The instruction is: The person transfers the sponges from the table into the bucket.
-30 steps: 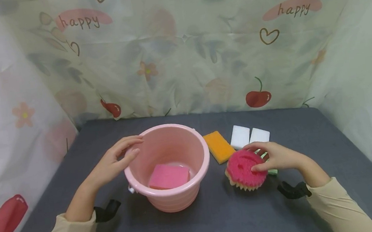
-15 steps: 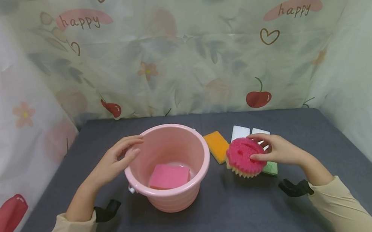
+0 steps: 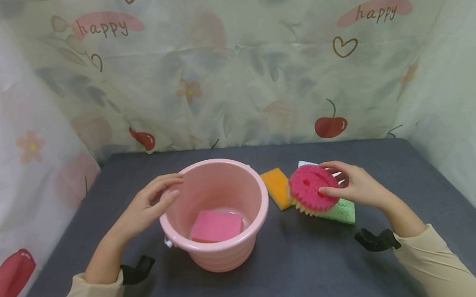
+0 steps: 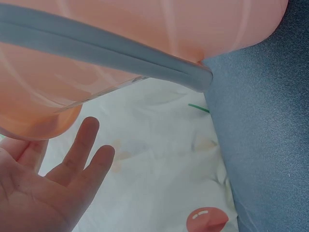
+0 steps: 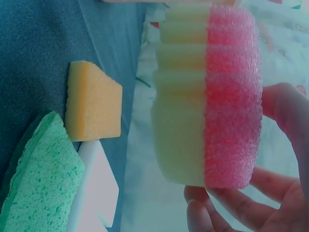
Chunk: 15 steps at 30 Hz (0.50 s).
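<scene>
Mid-carry: round pink sponge (image 3: pixel 313 190) lifted clear of the table, above the green sponge (image 3: pixel 339 210), at 3 o'clock from the pink bucket (image 3: pixel 240 170). Right hand (image 3: pixel 355 188) curled round its edge, thumb in front and fingers behind. Left hand (image 3: pixel 146 209) relaxed, fingers straight, resting on the rim at 9 o'clock. Likely next: swing toward 9 o'clock, over the rim, then release beside the pink rectangular sponge (image 3: pixel 216 226) inside.

A makeshift tabletop booth for recording
Printed cherry curtains (image 3: pixel 229 62) wall in a grey table (image 3: pixel 285 269); wrist camera mounts (image 3: pixel 376 241) show.
</scene>
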### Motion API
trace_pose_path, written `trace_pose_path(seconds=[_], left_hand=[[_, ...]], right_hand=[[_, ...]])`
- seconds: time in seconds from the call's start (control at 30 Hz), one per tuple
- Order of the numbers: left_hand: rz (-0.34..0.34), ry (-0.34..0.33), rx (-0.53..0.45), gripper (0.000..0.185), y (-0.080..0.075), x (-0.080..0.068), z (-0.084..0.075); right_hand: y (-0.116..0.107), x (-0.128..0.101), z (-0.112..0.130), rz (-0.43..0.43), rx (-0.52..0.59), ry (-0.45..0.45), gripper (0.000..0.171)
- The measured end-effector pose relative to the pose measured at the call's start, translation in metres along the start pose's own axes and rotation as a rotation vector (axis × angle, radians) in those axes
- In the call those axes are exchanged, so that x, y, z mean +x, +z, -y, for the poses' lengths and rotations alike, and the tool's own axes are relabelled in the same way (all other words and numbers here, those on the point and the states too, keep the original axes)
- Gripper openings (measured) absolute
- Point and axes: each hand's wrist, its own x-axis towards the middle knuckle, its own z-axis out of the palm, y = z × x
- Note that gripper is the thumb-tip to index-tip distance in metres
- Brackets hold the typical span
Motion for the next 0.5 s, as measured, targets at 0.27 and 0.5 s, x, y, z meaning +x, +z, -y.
trace_pose_path(seconds=[0.27,0.5], left_hand=[[0.001,-0.006,0.003,0.034,0.0,0.0,-0.001],[-0.001,-0.004,-0.002,0.034,0.0,0.0,0.0]], right_hand=[[-0.002,0.0,0.009,-0.064,0.019,0.031,0.059],[-0.003,0.001,0.018,-0.111,0.052,0.053,0.06]])
